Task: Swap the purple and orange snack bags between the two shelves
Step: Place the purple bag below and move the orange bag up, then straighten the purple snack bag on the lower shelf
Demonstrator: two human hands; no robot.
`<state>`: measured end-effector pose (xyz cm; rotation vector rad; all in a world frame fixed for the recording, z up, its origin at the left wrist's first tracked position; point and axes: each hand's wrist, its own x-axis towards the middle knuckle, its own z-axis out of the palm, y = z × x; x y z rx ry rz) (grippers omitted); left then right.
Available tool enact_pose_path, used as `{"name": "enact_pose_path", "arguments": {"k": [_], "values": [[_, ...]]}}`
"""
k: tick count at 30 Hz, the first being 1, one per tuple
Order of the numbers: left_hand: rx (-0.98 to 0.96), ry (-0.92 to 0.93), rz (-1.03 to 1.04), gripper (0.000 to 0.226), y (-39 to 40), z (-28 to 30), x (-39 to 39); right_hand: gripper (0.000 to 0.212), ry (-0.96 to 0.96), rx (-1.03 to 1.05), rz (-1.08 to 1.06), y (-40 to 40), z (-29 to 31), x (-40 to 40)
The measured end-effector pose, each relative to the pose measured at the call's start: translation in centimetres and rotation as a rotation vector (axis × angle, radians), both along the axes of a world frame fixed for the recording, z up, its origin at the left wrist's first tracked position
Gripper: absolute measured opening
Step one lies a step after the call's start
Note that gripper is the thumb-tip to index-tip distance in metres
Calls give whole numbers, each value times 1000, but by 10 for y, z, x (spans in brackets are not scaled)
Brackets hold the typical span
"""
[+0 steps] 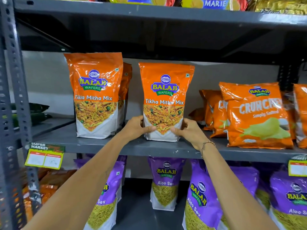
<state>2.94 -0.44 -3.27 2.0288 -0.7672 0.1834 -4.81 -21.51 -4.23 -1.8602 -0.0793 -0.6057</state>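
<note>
Both hands held one orange snack bag [166, 100] that stood upright on the middle shelf [99, 143] of a grey metal rack. The left hand [136, 128] gripped the bag's lower left edge and the right hand [189, 130] its lower right edge, thumbs pressed on the front near the white base; each hand's grip was clamped on the bag. A thin bracelet [206, 146] circled the right wrist.

The bag read "BALAJI WAFERS" in a blue and green badge, with "Tikha Mitha Mix" below it above a picture of the snack mix. A second orange bag [96, 95] with the same writing stood upright to its left on the same shelf, apart from it, with another of its kind partly hidden behind. To the right leaned orange chip packets [255, 113] marked "BALAJI", "CRUNCHEX" as far as could be read, and "Simply Salted".

On the shelf below stood purple bags [166, 181], also "BALAJI WAFERS", labelled "Aloo Sev"; several more stood beside it to left and right. A price tag [44, 155] headed "SUPER MARKET" hung from the middle shelf's front edge at the left, its figures too blurred to read. Packets marked "MARIE" [214, 4] sat on the top shelf.
</note>
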Motion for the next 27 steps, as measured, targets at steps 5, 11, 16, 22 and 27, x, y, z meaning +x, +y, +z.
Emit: {"name": "enact_pose_path", "arguments": {"k": [5, 11, 16, 22, 27], "values": [[35, 68, -2, 71, -2, -3, -13, 54, 73, -57, 67, -1, 4, -18], [-483, -219, 105, 19, -11, -27, -104, 14, -350, 30, -278, 20, -25, -86], [-398, -28, -232, 9, -38, -91, -150, 17, -382, 146, -286, 39, -107, -138], [226, 148, -307, 11, -71, -213, -119, 7, -215, 169, -617, 30, -261, -182], [618, 120, -231, 43, -104, -254, -77, 65, 266, 200, -592, -12, -356, -160]]}}
